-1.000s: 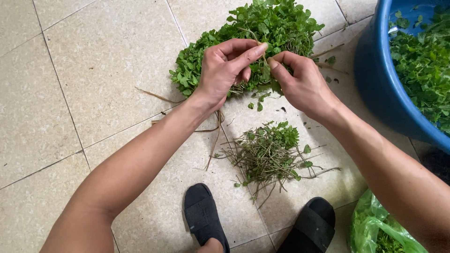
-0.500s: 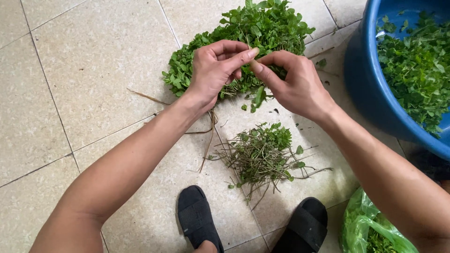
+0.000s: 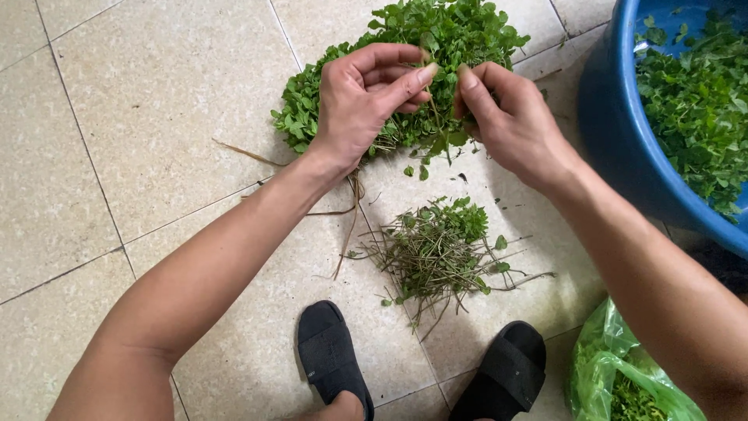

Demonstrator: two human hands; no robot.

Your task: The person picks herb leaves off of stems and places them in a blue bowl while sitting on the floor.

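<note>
My left hand [image 3: 362, 105] and right hand [image 3: 510, 117] meet fingertip to fingertip, both pinched shut on one thin green sprig [image 3: 444, 129] that hangs down between them. My thumbs and forefingers are pressed onto its stem, the other fingers curled in. Right behind my grip, touching the backs of my fingers, lies the big heap of leafy greens [image 3: 436, 47] on the tiled floor [image 3: 156, 132]. Below my grip, nearer to me, sits a smaller pile of bare stems [image 3: 440, 253], well apart from my hands. Off to the right of my right hand stands a blue tub [image 3: 615, 140] holding more leaves. My black sandals [image 3: 331, 355] are nearest to me, with a green plastic bag [image 3: 615, 374] just beside the right one
</note>
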